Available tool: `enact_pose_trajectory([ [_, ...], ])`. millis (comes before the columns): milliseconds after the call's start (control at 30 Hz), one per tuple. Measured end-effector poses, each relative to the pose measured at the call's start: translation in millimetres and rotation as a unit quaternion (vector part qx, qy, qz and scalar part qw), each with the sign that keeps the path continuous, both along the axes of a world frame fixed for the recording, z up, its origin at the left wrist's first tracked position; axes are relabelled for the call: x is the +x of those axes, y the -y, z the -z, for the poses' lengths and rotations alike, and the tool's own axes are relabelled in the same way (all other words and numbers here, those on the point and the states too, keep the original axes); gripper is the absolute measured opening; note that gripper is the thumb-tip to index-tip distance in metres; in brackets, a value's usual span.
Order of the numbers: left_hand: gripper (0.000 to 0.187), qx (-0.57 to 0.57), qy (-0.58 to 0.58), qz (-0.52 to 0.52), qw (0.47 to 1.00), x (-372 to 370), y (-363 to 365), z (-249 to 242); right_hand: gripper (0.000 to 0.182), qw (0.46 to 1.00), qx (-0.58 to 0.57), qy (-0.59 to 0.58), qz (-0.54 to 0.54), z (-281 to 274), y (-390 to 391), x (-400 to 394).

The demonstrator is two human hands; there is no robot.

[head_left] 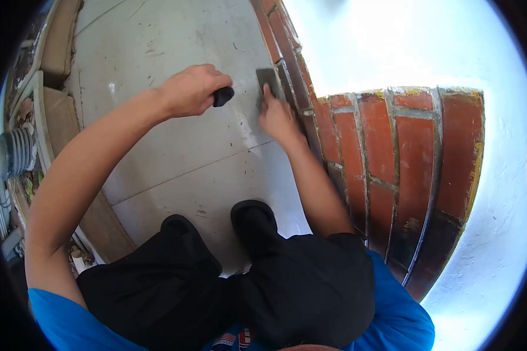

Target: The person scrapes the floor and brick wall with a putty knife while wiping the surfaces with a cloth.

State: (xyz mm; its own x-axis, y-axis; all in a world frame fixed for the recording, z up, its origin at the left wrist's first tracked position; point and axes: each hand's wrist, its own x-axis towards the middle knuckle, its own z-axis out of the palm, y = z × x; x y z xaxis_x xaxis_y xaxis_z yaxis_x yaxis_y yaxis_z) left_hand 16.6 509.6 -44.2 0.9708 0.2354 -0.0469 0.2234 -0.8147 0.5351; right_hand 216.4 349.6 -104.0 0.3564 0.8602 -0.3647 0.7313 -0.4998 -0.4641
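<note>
My left hand (192, 90) is closed around a small black object (222, 96), whose rounded end pokes out past the fingers, above the floor tiles. My right hand (278, 119) is at the foot of the brick wall, with its index finger stretched along a flat grey rectangular blade (266, 76). The other fingers are curled under, and whatever handle the blade has is hidden by the hand. The blade is right beside the lowest row of red bricks (345, 131), where the wall meets the floor.
Pale floor tiles (175, 140) with dark specks and a joint line lie below me. A white plastered wall (392, 47) rises above the bricks. Brown planter boxes (58, 117) and a ribbed grey object (17, 153) stand at the left. My black shoes (255, 216) are close by.
</note>
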Motion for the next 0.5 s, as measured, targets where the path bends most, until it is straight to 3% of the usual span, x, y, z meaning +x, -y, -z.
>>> enact_pose_trajectory([
  [100,0.042,0.014,0.02,-0.033,0.999,-6.2,-4.2,2.2,0.053,0.998,0.056,0.007,-0.029,5.0,-26.3,3.5],
  [233,0.038,0.008,0.093,-0.097,0.991,-22.2,-25.9,4.6,0.051,0.99,0.127,-0.053,-0.006,-9.1,24.9,-3.3],
  [333,0.032,-0.199,0.039,-0.294,0.934,-15.1,-31.8,-25.0,0.055,0.982,0.163,-0.1,-0.007,-9.0,86.8,-20.1],
  [367,0.029,-0.236,0.027,-0.304,0.923,-9.1,-32.7,-43.7,0.058,0.973,0.206,-0.102,-0.02,-6.6,105.2,-24.1],
  [500,0.031,-0.245,0.105,-0.317,0.91,11.9,-43.0,-40.3,0.06,0.969,0.217,-0.102,0.064,-28.5,142.2,-36.3],
])
